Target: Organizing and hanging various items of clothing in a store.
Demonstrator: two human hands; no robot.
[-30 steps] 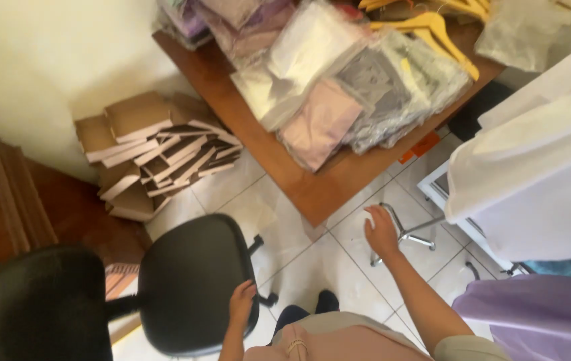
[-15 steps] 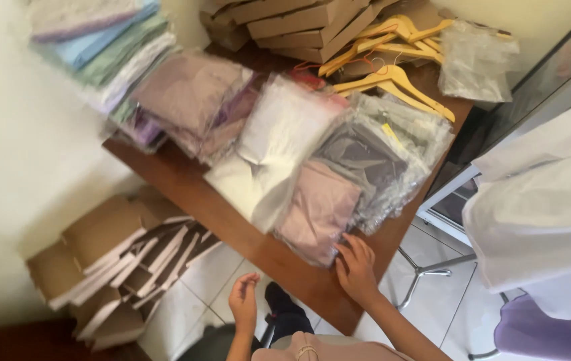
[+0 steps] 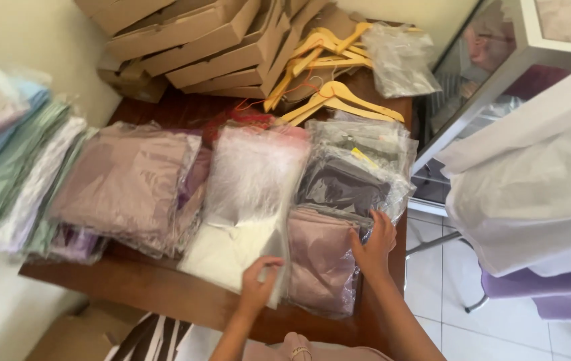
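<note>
Hands on bagged garments at the table's near edge

The mauve bagged garment (image 3: 322, 264) lies between both hands: left hand (image 3: 258, 284) fingers pinching the white packet's (image 3: 242, 230) corner, right hand (image 3: 373, 246) fingers spread flat on the mauve one's edge.

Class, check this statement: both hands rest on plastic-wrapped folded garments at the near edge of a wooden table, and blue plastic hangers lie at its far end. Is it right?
Not quite. In the head view the hangers are yellowish wood, not blue plastic. The rest holds: the left hand and right hand rest on plastic-wrapped garments at the near edge of the wooden table.
</note>
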